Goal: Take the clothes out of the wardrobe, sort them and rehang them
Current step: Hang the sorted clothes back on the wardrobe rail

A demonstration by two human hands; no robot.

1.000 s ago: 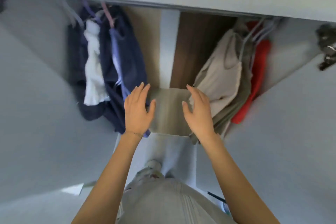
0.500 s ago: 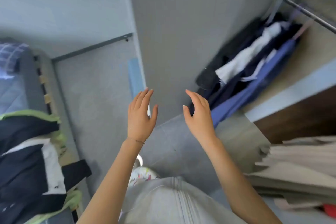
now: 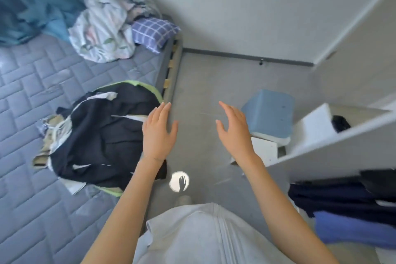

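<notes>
A pile of dark clothes [image 3: 107, 133] with white hangers and a lime-green edge lies on the mattress [image 3: 32, 210] at the left. My left hand [image 3: 158, 130] hovers open at the pile's right edge, over the bed's side. My right hand [image 3: 233, 130] is raised open above the grey floor, holding nothing. At the far right, dark navy and blue clothes [image 3: 342, 210] hang in the wardrobe, below its white shelf [image 3: 334, 141].
A blue stool [image 3: 270, 113] stands on the floor by the wardrobe. Crumpled bedding [image 3: 102, 28], a checked pillow [image 3: 154, 30] and a teal curtain [image 3: 27, 0] sit at the bed's head. The wardrobe door [image 3: 360, 49] stands open at the right.
My view has swung left from the wardrobe interior to the bed and floor. Both hands stay open and empty in front of me.
</notes>
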